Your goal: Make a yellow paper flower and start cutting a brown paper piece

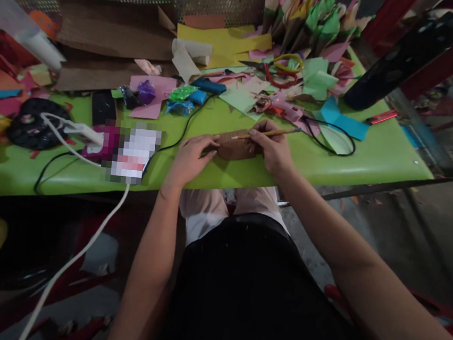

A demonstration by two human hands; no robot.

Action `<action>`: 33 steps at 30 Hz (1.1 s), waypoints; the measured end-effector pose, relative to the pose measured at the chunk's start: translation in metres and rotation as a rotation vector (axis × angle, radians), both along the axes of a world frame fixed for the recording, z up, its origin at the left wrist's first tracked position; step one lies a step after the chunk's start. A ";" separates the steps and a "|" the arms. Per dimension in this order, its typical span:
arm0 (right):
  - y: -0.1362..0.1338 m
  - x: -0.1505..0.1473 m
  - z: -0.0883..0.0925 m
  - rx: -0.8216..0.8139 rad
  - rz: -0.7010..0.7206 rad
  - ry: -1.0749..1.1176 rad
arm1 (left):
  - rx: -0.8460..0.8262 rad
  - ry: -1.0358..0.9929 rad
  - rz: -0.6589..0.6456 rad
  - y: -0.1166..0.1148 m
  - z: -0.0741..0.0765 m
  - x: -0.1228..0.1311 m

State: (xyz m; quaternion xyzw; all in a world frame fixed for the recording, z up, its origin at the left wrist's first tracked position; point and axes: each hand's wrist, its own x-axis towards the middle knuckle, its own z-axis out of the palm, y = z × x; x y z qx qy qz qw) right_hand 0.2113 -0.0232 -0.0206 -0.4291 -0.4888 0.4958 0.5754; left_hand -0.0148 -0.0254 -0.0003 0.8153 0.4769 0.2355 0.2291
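Note:
A small brown piece [234, 146], like paper or card, lies on the green table [331, 166] near its front edge. My left hand [193, 156] touches the left end of this piece with its fingertips; the fingers are bent close together. Between the thumb and fingers of my right hand [272, 146] is a thin wooden stick [282, 132], like a pencil or brush. Its light tip points left over the brown piece, and its dark end points right. Some fingers of my right hand rest behind the piece's right side.
Left of my hands are a phone [135, 153] with a white cable and a black round tray [38, 124]. Scissors [281, 75], paper scraps and a glue gun [282, 108] lie behind. A dark bottle [380, 72] and red cutter [382, 117] stand or lie right.

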 end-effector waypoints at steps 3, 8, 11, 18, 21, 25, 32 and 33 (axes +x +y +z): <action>0.002 0.000 0.000 -0.002 0.000 -0.008 | 0.007 -0.024 -0.008 0.003 -0.002 -0.001; 0.006 0.000 -0.003 0.019 0.000 -0.013 | 0.016 -0.064 -0.027 0.003 -0.004 -0.001; 0.007 0.000 -0.004 0.029 0.001 -0.014 | 0.008 -0.074 -0.032 0.003 -0.004 -0.001; 0.002 -0.002 0.002 0.005 -0.002 0.002 | 0.021 -0.007 -0.023 0.001 -0.003 -0.002; 0.000 -0.004 0.004 -0.021 -0.020 0.023 | 0.022 0.022 -0.010 -0.001 -0.002 -0.002; -0.002 -0.006 0.006 -0.028 -0.023 0.013 | 0.028 0.071 -0.013 -0.004 -0.002 -0.003; -0.009 -0.005 0.009 -0.044 -0.003 -0.069 | 0.066 0.122 -0.023 -0.010 0.000 -0.003; -0.010 -0.005 0.009 -0.047 -0.002 -0.076 | 0.067 0.126 -0.023 -0.011 0.000 -0.003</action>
